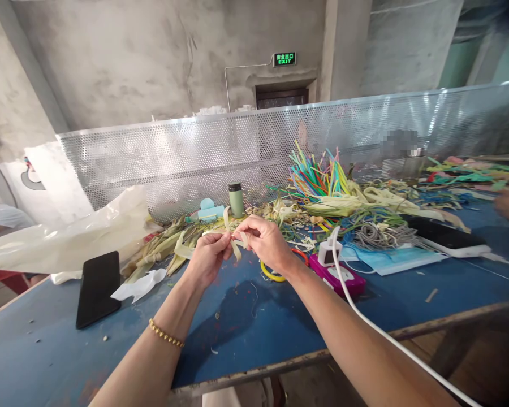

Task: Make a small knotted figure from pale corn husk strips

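Head camera: both bare hands meet above the blue tabletop [233, 345], and the clock directions that follow are read from their joined fingertips. Pale husk strips [227, 219] sit at that centre, with loose ends pointing up at twelve and down at six. The left hand [210, 257] has thumb and finger pinched closed on the strips; the right hand [265, 240] grips them the same way, fingertips just beside the left's. A gold bead bracelet [165, 334] circles the left wrist.

At twelve o'clock stands a green tumbler [236, 203] with a black lid, and at half past ten lies a light blue bottle [211, 213]. Dried husks [150, 259] spread toward nine. Near eight are a torn white scrap [139, 285] and, farther out, a black phone [98, 289]. Bright coloured stems [316, 175] fan up at two. Toward three lie a coil of grey cord [379, 234] and a blue face mask [402, 260]. A yellow ring [271, 276] is near four, and beyond it, at half past three, sits a purple power strip [339, 278] holding a white charger [328, 254].
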Action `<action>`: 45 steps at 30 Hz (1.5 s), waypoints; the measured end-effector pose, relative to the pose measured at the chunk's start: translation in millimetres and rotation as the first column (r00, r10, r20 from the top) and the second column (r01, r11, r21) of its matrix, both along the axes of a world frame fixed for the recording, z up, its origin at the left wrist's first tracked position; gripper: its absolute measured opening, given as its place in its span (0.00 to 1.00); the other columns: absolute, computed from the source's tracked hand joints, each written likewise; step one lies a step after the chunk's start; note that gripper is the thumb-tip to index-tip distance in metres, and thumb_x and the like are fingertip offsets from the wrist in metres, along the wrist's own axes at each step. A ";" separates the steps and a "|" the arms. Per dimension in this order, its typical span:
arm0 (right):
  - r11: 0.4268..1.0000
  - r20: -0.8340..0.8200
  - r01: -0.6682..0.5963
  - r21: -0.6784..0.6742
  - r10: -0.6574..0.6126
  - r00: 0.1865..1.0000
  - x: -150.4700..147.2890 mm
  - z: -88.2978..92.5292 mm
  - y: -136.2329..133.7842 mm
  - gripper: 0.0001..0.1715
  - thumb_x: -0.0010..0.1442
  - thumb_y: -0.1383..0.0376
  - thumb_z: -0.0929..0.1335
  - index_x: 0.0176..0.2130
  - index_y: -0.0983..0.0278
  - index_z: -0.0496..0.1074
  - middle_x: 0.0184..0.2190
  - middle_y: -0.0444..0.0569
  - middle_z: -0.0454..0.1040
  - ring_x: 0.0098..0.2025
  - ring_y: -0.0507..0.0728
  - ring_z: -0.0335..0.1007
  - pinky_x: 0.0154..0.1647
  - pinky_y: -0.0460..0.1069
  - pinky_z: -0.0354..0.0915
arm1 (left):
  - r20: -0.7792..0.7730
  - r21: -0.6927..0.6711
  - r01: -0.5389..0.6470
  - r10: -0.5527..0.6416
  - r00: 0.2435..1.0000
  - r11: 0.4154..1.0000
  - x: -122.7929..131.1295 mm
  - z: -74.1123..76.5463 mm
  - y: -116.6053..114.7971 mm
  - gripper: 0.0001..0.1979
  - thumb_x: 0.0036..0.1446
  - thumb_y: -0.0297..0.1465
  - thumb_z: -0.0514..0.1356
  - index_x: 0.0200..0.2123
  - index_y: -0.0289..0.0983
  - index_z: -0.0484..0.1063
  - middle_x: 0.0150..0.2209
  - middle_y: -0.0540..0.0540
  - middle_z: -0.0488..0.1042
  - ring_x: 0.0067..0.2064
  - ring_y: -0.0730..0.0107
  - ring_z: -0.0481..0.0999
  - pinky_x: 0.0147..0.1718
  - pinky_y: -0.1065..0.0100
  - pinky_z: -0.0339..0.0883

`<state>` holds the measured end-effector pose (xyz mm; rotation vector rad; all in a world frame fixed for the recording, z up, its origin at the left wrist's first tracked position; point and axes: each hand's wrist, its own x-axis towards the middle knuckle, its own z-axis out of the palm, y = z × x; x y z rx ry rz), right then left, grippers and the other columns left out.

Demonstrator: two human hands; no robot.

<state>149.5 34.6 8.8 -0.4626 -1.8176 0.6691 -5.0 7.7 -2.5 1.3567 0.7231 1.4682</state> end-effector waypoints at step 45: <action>0.930 -0.098 0.047 -0.363 -0.088 0.991 -7.7 -8.5 11.0 0.11 0.49 0.60 0.68 0.23 0.65 0.67 0.20 0.43 0.67 0.24 0.50 0.60 0.26 0.46 0.57 | -0.056 -0.078 0.031 -0.035 0.998 0.996 12.7 -8.1 -1.5 0.14 0.45 0.36 0.69 0.24 0.30 0.75 0.24 0.45 0.73 0.23 0.76 0.66 0.25 0.70 0.59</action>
